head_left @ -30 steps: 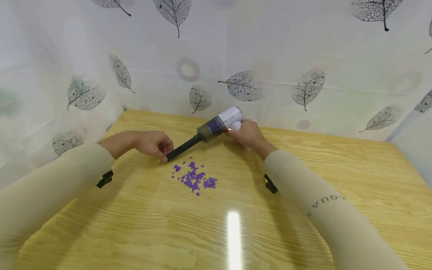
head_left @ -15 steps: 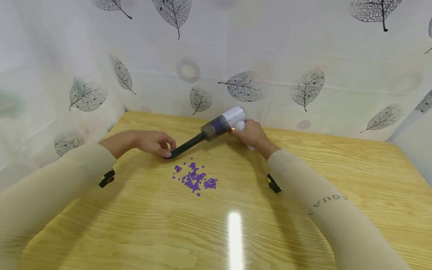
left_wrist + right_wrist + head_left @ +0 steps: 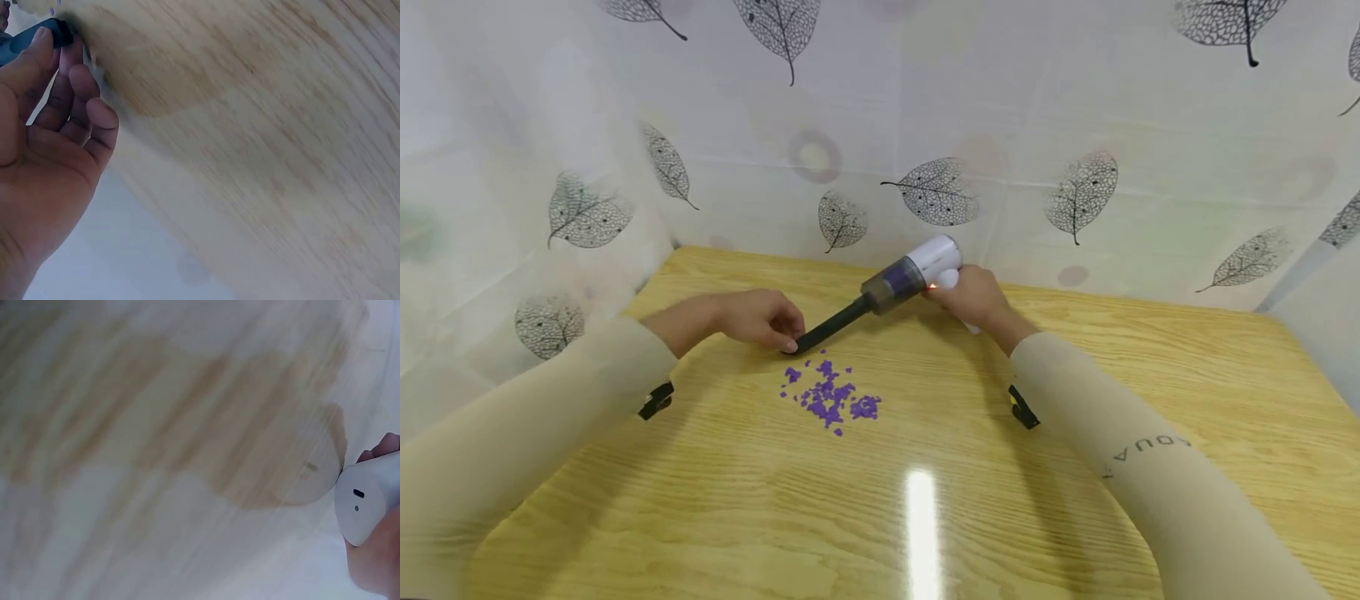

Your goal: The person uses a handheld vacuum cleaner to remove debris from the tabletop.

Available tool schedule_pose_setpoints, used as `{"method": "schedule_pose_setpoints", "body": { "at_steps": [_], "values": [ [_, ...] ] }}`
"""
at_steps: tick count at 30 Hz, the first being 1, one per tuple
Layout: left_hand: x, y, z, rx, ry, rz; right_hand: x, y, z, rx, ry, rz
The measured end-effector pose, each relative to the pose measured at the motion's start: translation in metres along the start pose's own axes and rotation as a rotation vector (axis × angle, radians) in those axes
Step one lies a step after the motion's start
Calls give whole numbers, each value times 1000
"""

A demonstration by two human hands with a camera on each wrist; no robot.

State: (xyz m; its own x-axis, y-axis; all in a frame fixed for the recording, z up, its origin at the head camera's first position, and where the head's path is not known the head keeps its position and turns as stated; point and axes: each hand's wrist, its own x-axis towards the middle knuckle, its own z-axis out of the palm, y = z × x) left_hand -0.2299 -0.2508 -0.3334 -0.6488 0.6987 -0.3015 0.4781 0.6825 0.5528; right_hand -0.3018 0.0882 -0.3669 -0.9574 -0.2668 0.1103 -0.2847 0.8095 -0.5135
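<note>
A handheld vacuum cleaner (image 3: 891, 284), with a white body, a smoky see-through dust cup and a long black nozzle (image 3: 833, 326), slants down to the left over the table. My right hand (image 3: 977, 298) grips its white handle, whose end face (image 3: 361, 509) shows in the right wrist view. A small orange light glows near those fingers. At the other end, my left hand (image 3: 758, 318) pinches the nozzle's tip between thumb and finger, as the left wrist view shows. Small purple scraps (image 3: 826, 400) lie scattered just in front of the nozzle.
The wood-grain table (image 3: 760, 500) reaches back to a pale curtain (image 3: 745, 125) printed with dark leaves, close behind the vacuum. More curtain hangs on the left side. A bright lamp reflection lies on the table's front part.
Both hands and the vacuum have shifted to the right together, the nozzle tip now nearer the top of the purple scraps. The scraps look the same.
</note>
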Motion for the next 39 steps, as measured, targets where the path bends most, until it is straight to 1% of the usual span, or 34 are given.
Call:
{"method": "schedule_pose_setpoints", "body": {
  "at_steps": [6,11,19,23,27,32,39],
  "values": [
    [6,4,4,36,37,-6,0,6,-2,-7,-11,3],
    [9,8,6,13,33,-7,-1,8,-6,-16,-11,-2],
    [9,10,8,-3,1,-29,-3,8,-7,-14,-26,-20],
    [10,12,9,-13,-29,-11,-2,8,-6,-21,-35,-32],
    [9,15,11,2,-60,8,-2,8,-5,-30,-39,-42],
    [4,17,10,10,-83,-15,-4,3,-2,-17,-45,-45],
    [-3,18,11,-21,-140,-43,-4,-3,4,-8,-45,-73]
  ]
}}
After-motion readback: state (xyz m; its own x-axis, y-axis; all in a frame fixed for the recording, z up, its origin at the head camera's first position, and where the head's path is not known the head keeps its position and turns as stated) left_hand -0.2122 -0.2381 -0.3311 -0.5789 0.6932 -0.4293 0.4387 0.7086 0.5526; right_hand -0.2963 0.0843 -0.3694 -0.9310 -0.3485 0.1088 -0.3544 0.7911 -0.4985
